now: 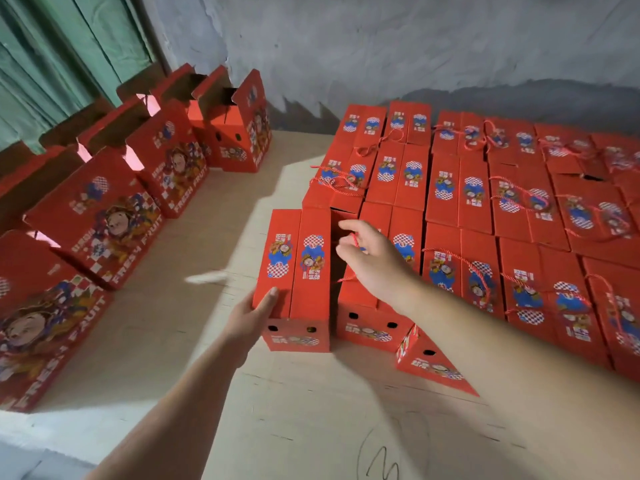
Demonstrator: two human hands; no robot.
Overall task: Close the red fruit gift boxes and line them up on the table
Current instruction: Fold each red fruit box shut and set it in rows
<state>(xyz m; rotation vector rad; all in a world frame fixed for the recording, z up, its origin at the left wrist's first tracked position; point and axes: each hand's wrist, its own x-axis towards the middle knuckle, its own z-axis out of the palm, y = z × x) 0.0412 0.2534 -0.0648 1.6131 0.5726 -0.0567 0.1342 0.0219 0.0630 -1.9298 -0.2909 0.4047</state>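
- While a closed red box (297, 271) stands on the pale table (311, 427), its near left corner is gripped by the left hand (247, 318), with the thumb laid on the top flap and the fingers hidden round the side.
- This box is set just left of the packed block of closed boxes (485, 209), with a narrow gap left between it and the neighbouring box (372, 320).
- A red twisted cord (354, 239) is pinched by the right hand (372, 258), which is held above that gap with its fingers curled around the cord.
- Where the cord is fastened cannot be told, since its ends are hidden behind the hand.
- Many closed boxes are lined up in rows across the right side of the table, several with cord handles lying loose on their tops.
- A row of open boxes (100, 216) is stood along the left edge, their lids raised and their printed fronts turned toward the table centre.
- One box (429, 362) is seen tilted on its edge at the near end of the block, partly covered by the right forearm.
- A green curtain (52, 64) is hung behind the open boxes, and a grey wall (415, 46) is seen beyond the table.
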